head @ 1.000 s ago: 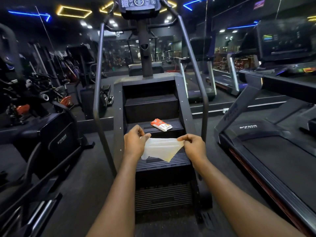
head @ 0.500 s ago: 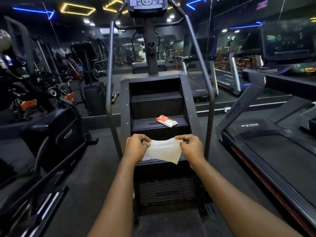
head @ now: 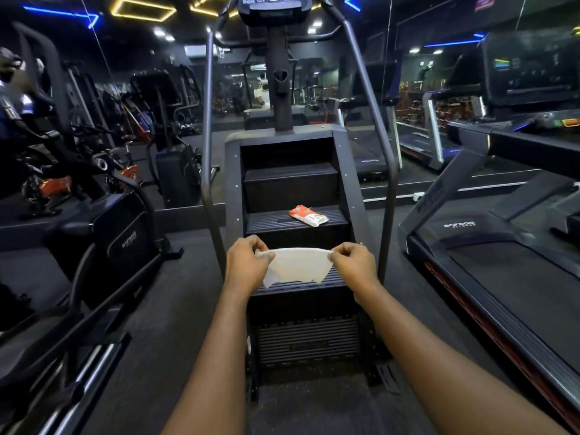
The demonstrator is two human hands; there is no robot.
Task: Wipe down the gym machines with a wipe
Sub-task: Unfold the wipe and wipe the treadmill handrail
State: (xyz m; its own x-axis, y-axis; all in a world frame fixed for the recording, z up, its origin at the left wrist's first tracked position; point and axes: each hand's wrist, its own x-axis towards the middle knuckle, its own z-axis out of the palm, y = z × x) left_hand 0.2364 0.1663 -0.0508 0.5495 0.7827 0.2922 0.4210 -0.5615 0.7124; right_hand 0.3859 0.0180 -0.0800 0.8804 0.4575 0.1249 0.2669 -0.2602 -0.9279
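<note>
A white wipe [head: 296, 265] hangs stretched between my two hands, in front of the lower steps of a black stair-climber machine [head: 292, 183]. My left hand [head: 246, 266] pinches the wipe's left top corner. Its right top corner is pinched by my right hand [head: 353, 265]. An orange and white wipes pack [head: 308, 215] lies on the middle step, a little beyond the wipe. The machine's console [head: 273, 6] is at the top edge, between two grey handrails [head: 370, 114].
A treadmill [head: 502, 262] stands close on the right. An elliptical trainer [head: 103, 252] stands close on the left, with exercise bikes [head: 53, 183] behind it. Mirrors and more treadmills fill the back wall. Dark floor lies on both sides of the stair-climber.
My hands moved apart a little and pulled the wipe's top edge taut. The view shifted slightly, so the machine sits more to the right and lower.
</note>
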